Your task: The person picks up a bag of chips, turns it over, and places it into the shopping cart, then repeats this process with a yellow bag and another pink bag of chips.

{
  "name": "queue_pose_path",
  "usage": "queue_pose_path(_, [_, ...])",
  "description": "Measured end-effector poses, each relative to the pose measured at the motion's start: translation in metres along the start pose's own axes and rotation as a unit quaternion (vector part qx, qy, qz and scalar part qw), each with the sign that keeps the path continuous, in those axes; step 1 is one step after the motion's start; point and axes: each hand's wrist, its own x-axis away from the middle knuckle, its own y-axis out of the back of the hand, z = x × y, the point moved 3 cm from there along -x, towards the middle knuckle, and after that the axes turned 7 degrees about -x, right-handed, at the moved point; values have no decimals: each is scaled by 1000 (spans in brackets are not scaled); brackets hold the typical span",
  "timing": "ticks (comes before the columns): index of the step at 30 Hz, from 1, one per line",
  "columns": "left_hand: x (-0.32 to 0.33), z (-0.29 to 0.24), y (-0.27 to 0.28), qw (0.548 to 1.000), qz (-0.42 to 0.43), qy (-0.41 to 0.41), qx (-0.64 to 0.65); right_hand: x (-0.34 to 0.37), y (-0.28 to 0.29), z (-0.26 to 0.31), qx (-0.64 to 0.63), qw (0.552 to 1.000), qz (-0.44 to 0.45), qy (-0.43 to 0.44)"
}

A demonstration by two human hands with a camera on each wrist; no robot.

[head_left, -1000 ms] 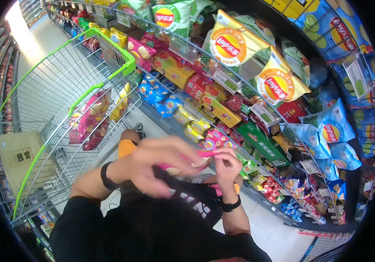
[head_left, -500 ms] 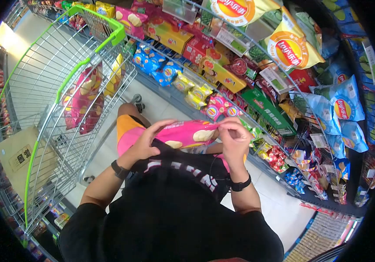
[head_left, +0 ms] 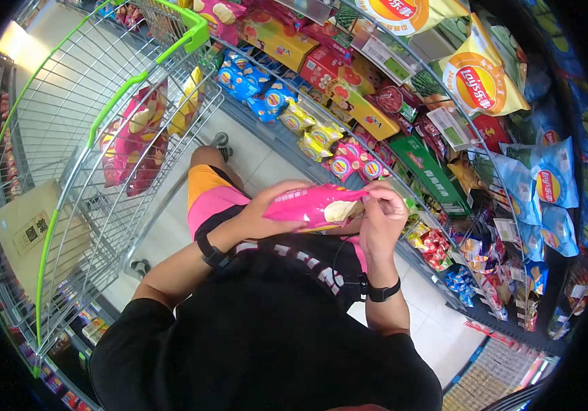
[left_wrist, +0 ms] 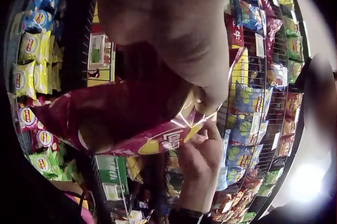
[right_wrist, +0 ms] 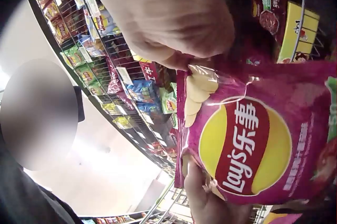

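- Fingers (head_left: 391,198) of the right hand (head_left: 380,226) pinch one end of a pink chip bag (right_wrist: 245,150) reading "Lay's 乐事".
- Left hand (head_left: 258,218) grips the same bag, held between both hands.
- Beyond, a yellow chip bag (head_left: 480,75) also reads "Lay's 乐事".

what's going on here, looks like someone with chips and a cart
A person in a black top is in a shop aisle, holding a pink Lay's bag in both hands. The right hand pinches one end while the left hand supports it. A shopping cart with pink and yellow snack bags is on their left, and stocked shelves are on their right.
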Motion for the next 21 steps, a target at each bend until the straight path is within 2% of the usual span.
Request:
queue_pose_path(4, [5,2,8,991,-83,86,66,0,6,-7,33,999,3,-35])
queue_pose_path(7, [7,2,15,981,-121,112,101,-2,-6,-7,34,990,75,-111])
queue_pose_path(11, [7,-4,18,976,-150,105,118,12,-13,-23,-7,957,186,-220])
queue_pose_path(14, [10,1,22,966,-199,124,113,19,-14,-36,57,937,267,-219])
queue_pose_path(16, [2,-14,19,956,-241,113,126,21,-16,-38,40,946,244,-208])
queue_pose_path(18, [4,-2,22,959,-213,124,137,23,-12,-44,70,953,235,-180])
queue_pose_path(20, [10,22,26,954,-195,164,158,22,-8,-49,47,962,176,-205])
queue_pose_path(21, [5,14,23,971,-162,123,126,21,-6,-51,35,965,146,-217])
